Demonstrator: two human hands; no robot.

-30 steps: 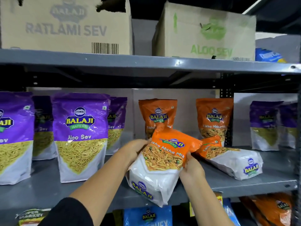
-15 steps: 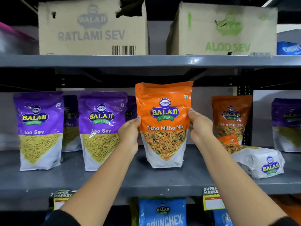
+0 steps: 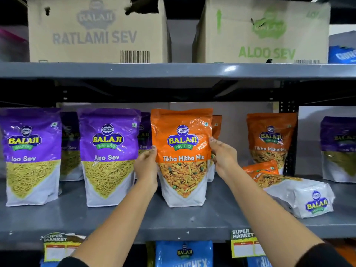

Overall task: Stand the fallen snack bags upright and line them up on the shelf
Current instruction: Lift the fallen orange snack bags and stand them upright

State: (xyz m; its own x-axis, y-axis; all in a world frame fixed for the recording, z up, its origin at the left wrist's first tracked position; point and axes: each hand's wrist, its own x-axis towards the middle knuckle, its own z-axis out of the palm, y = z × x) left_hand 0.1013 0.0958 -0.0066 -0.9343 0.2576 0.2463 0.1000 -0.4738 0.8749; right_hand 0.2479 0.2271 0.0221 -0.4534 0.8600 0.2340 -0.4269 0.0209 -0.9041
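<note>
An orange Tikha Mitha Mix bag [image 3: 182, 155] stands upright on the grey shelf [image 3: 173, 222], its base on the shelf surface. My left hand [image 3: 146, 166] grips its left edge and my right hand [image 3: 223, 157] grips its right edge. Another orange bag [image 3: 217, 128] peeks out behind it. To the right, a fallen Tikha Mitha Mix bag [image 3: 292, 191] lies on its side, white bottom toward me. An upright orange bag [image 3: 270, 139] stands behind the fallen one. Two purple Aloo Sev bags [image 3: 30, 157] [image 3: 108, 157] stand upright in a row to the left.
More purple bags stand behind the front row and at the far right [image 3: 339, 149]. Cardboard boxes marked Ratlami Sev [image 3: 96, 29] and Aloo Sev [image 3: 264, 31] sit on the shelf above. Price tags [image 3: 243, 243] hang off the shelf's front edge; blue bags [image 3: 184, 254] sit below.
The orange bag went from tilted and lifted off the shelf to upright, then came down a little and now stands on the shelf beside the purple bags. Both hands stay on its edges.
</note>
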